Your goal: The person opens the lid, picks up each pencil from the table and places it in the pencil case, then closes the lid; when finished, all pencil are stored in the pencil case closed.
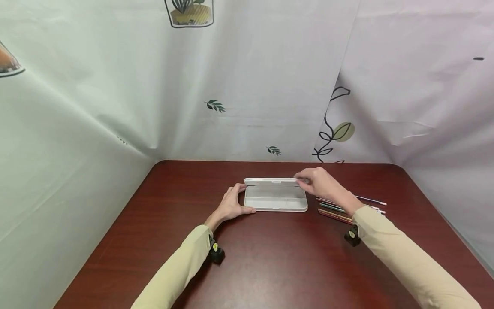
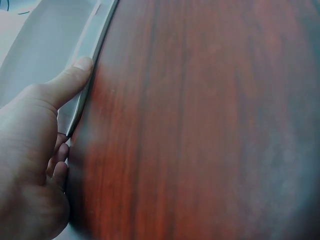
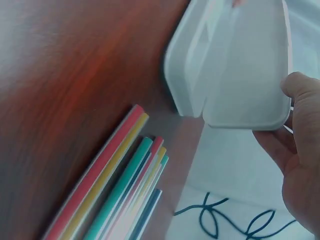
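Observation:
A white pencil case (image 1: 275,204) lies on the table with its hinged lid (image 1: 266,182) raised at the back. Inside, low dividers split the tray, and no pencils show in it. My left hand (image 1: 230,205) grips the left end of the base, thumb (image 2: 75,80) on the front rim and fingers round the far side. At the lid's upper right corner, my right hand (image 1: 322,184) pinches the edge between thumb and fingers. Several colored pencils (image 3: 100,175) lie beside the case's right end, below my right forearm, which partly hides them in the head view.
The dark red wooden table (image 1: 270,257) ends at a white printed curtain (image 1: 251,86) along the back and sides. Black wrist cameras sit on both cuffs, the left camera (image 1: 217,253) and the right camera (image 1: 352,236).

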Demonstrator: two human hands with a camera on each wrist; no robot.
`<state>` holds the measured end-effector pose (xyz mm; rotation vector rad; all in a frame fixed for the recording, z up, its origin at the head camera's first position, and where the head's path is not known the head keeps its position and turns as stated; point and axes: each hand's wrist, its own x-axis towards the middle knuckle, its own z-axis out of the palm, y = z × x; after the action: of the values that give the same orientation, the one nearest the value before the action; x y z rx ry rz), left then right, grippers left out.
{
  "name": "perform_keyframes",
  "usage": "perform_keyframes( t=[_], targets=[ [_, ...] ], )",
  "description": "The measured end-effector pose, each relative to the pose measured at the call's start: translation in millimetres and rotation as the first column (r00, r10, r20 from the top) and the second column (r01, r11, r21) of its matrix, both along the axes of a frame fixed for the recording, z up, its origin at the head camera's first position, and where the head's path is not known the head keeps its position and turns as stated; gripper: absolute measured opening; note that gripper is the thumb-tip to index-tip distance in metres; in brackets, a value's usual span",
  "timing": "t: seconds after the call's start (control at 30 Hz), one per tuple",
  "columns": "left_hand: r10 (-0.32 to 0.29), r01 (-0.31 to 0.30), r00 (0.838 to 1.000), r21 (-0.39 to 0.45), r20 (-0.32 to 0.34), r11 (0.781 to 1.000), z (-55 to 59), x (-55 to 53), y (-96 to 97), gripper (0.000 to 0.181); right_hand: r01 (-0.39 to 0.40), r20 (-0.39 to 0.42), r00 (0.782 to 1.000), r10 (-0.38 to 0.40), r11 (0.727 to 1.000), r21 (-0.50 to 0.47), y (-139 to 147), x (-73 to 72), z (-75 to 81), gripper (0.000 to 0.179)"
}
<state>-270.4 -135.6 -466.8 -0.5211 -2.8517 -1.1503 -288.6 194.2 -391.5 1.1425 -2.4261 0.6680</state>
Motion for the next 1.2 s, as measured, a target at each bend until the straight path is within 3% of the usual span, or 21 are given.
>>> perform_keyframes(
  t=[0.23, 0.37, 0.5, 0.73, 0.97, 1.2],
  targets=[
    [0.000, 0.000, 1.000, 0.009, -0.009, 1.000, -2.3, 0.5, -0.7, 0.085, 0.154, 0.206, 0.971, -0.118, 0.974, -0.166, 10.0, -9.4, -1.5, 0.011],
    [-0.008, 0.008, 1.000, -0.011, 0.003, 1.000, -1.3, 0.9, 0.3, 0.087, 0.240, 0.310, 0.936, -0.167, 0.946, -0.217, 16.4, -15.4, -5.2, 0.014],
    [-0.013, 0.014, 1.000, -0.026, 0.011, 1.000, 0.6, 1.1, 0.1, 0.089, 0.310, 0.425, 0.886, -0.187, 0.920, -0.241, 19.8, -22.2, -6.7, 0.020],
    [-0.009, 0.010, 1.000, -0.055, 0.021, 0.998, 1.0, 2.3, -0.9, 0.090, 0.362, 0.608, 0.786, -0.108, 0.878, -0.312, 18.9, -33.3, -8.4, 0.030],
    [-0.004, 0.005, 1.000, -0.049, 0.022, 0.999, -0.5, 1.4, -1.4, 0.089, 0.398, 0.725, 0.686, 0.059, 0.804, -0.442, 18.0, -46.0, -14.8, 0.037],
    [-0.015, 0.016, 1.000, -0.052, 0.020, 0.998, 0.2, 1.3, 0.4, 0.089, 0.445, 0.768, 0.633, 0.100, 0.764, -0.467, 18.4, -52.4, -23.2, 0.041]
  ],
)
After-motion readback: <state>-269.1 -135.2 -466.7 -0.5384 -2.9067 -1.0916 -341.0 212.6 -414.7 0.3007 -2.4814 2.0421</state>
